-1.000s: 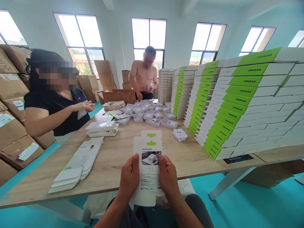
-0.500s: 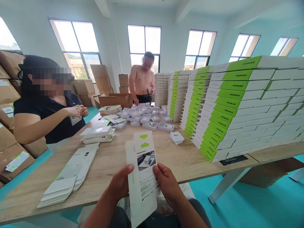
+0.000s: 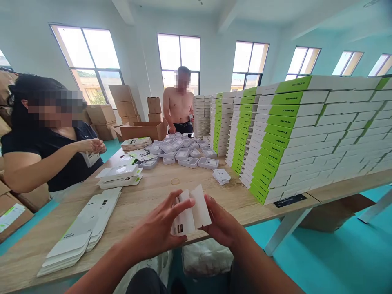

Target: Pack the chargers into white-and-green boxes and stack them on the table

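Held end-on above the table's front edge is a white cardboard box (image 3: 183, 214), its end flap (image 3: 201, 206) standing out to the right. My left hand (image 3: 165, 216) grips the box with thumb on one face and fingers around the other side. On the flap side, my right hand (image 3: 222, 222) holds the box by its right edge, fingers partly hidden behind the card. To the left lies a stack of flat, unfolded white boxes (image 3: 82, 228). A small pile of white cards (image 3: 221, 176) rests beyond my right hand.
Tall stacks of green-and-white boxes (image 3: 275, 143) line the right side. White plastic trays (image 3: 177, 151) are heaped at the middle back, before an open brown carton (image 3: 142, 131). One co-worker (image 3: 52, 139) sits at left; another person (image 3: 180, 104) stands behind the table.
The flat box has been turned and opened up, its end now facing me with a flap out. My left hand has shifted its hold. The view has swung slightly right.
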`<state>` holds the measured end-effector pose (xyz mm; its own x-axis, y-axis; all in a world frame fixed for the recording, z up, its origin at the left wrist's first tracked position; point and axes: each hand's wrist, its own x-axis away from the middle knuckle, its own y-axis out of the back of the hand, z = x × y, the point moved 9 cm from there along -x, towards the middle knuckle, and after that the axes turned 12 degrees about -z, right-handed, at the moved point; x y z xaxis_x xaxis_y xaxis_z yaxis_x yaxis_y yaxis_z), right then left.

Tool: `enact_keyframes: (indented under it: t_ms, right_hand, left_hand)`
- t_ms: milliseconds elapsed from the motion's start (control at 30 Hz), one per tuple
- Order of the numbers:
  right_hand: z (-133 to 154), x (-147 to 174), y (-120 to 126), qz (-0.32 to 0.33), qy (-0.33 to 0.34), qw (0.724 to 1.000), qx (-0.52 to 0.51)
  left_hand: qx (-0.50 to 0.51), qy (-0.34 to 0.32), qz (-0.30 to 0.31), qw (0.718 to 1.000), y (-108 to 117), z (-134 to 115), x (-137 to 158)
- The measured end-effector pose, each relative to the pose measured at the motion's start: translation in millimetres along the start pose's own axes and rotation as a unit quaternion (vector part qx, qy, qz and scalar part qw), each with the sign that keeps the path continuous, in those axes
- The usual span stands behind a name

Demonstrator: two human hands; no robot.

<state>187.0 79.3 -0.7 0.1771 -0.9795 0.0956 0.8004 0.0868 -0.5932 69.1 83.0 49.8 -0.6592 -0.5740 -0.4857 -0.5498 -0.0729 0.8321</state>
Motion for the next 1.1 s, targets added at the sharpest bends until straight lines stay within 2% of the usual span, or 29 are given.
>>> enact_keyframes:
  t_ms: [100,167,300,333,400,467,500,600,700,800,867,933,1000,1033,1067,1100]
  right_hand:
    - [-3,1,-8,0.029,0.008,1.0,-0.009]
    - [-4,1,-10,0.026,0.019,0.999,0.017]
    - [-2,-4,-1,-0.052,0.047,0.988,0.135]
    - [4,-4,3,-0.077,0.081,0.974,0.195]
    - [21,0,5,-0.113,0.174,0.919,0.336]
    - [33,7,-1,-0.114,0.242,0.856,0.442]
    - [36,10,-4,-0.106,0.255,0.839,0.469]
    - [37,18,-13,-0.077,0.255,0.823,0.502]
    - [42,26,-24,-0.058,0.28,0.791,0.541]
    - [50,30,-34,-0.014,0.299,0.767,0.567]
    - [55,30,-41,0.039,0.3,0.749,0.589]
    - [60,31,-46,0.073,0.319,0.708,0.625]
    - [66,31,-47,0.07,0.351,0.667,0.654]
    - [68,31,-44,0.051,0.361,0.663,0.654]
    - [70,31,-39,0.025,0.364,0.676,0.64]
    - [72,31,-32,-0.001,0.363,0.704,0.61]
  left_hand:
    - [-0.007,-0.052,-0.044,0.998,3,-7,2]
    - [-0.02,-0.076,-0.065,0.995,4,-13,3]
    - [-0.091,-0.092,-0.068,0.989,-3,-25,4]
    - [-0.106,-0.098,-0.077,0.987,-4,-28,5]
    - [-0.093,-0.098,-0.108,0.985,-1,-30,7]
    - [-0.032,-0.056,-0.115,0.991,3,-21,8]
    - [0.005,-0.026,-0.1,0.995,4,-15,8]
    - [0.095,0.023,-0.032,0.995,6,-8,7]
    - [0.141,0.009,0.014,0.99,19,-17,0]
    - [0.121,-0.02,0.064,0.99,29,-26,-5]
    - [0.085,-0.057,0.058,0.993,36,-32,-6]
    - [0.046,-0.096,0.038,0.994,40,-38,-6]
    - [0.011,-0.12,0.036,0.992,37,-40,-5]
    - [-0.001,-0.123,0.036,0.992,34,-39,-4]
    - [-0.01,-0.122,0.033,0.992,32,-37,-4]
    - [-0.016,-0.118,0.022,0.993,31,-34,-4]
